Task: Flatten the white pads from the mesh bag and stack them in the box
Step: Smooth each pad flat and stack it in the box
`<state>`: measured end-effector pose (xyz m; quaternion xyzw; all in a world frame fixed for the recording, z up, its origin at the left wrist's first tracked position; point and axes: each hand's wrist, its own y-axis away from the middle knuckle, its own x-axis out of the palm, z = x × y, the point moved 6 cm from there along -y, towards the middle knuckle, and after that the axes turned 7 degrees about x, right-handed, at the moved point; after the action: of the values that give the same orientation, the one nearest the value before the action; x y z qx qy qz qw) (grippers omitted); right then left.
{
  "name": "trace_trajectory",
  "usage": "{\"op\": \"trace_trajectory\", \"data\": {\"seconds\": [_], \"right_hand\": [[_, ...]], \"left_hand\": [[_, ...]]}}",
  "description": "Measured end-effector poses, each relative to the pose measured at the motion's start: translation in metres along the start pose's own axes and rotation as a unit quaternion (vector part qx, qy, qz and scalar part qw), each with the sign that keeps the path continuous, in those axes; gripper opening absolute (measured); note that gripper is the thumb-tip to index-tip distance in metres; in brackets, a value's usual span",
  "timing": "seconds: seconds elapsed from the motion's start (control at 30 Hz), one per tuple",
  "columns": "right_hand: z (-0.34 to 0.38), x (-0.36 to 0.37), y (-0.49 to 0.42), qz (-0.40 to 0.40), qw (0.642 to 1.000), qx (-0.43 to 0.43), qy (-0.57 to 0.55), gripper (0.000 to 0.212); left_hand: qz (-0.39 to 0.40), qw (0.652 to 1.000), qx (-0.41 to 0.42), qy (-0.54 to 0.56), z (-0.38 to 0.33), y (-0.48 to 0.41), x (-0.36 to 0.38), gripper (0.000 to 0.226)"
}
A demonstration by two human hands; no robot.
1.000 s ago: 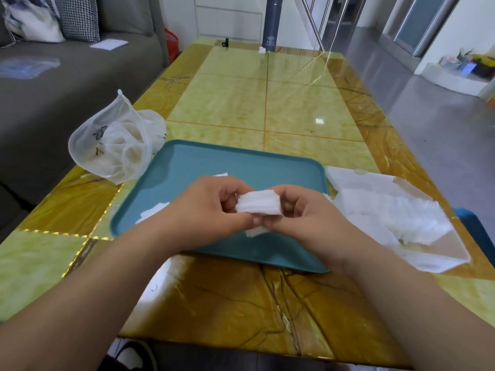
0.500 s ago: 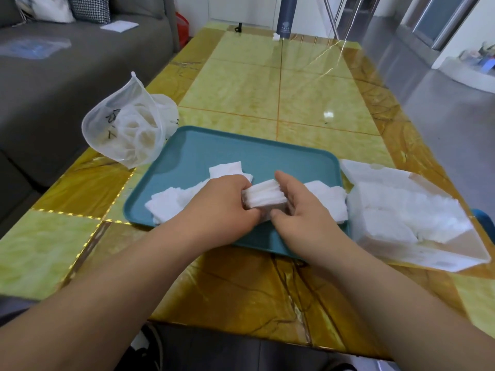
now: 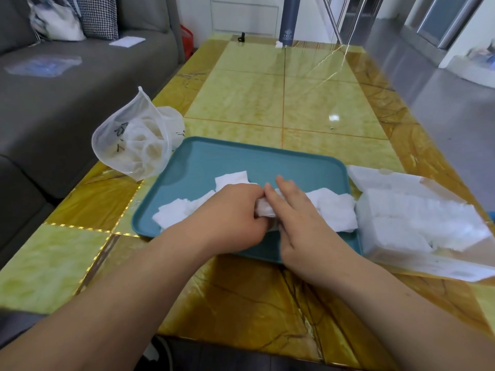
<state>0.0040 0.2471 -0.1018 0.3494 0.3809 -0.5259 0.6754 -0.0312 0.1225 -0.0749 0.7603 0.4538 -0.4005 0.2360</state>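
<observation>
Teal tray (image 3: 241, 162) holds white pads (image 3: 334, 210) strung left to right; left hand (image 3: 230, 212) grips one, right hand (image 3: 302, 226) presses it flat-fingered.

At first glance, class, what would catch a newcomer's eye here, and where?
Two hands meet over the teal tray at centre: the left hand grips a bunched white pad, the right hand lies straight-fingered on it. A mesh bag sits left of the tray, a clear box of stacked pads right of it.

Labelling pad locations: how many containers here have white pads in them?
3: teal tray, centre, where the left hand grips a pad; mesh bag left of it; clear box right of it. The sofa's white bag could hide more.
</observation>
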Motion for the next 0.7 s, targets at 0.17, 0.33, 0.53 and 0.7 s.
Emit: {"op": "trace_trajectory", "data": {"seconds": [0.17,0.33,0.53,0.7], "right_hand": [[-0.002,-0.009,-0.002,-0.079,0.996,-0.001,-0.045,0.053],[-0.009,-0.019,-0.006,-0.083,0.989,0.052,-0.112,0.036],[-0.02,-0.026,-0.004,-0.104,0.968,0.126,-0.189,0.023],[-0.029,-0.031,0.0,-0.112,0.941,0.173,-0.268,0.024]], "left_hand": [[-0.024,0.999,-0.045,-0.007,0.02,-0.001,-0.031,0.026],[-0.119,0.983,-0.11,-0.089,0.056,-0.009,-0.046,0.037],[-0.092,0.985,-0.144,-0.007,0.066,-0.014,-0.028,0.053],[-0.09,0.977,-0.177,0.074,0.065,-0.01,-0.029,0.028]]}}
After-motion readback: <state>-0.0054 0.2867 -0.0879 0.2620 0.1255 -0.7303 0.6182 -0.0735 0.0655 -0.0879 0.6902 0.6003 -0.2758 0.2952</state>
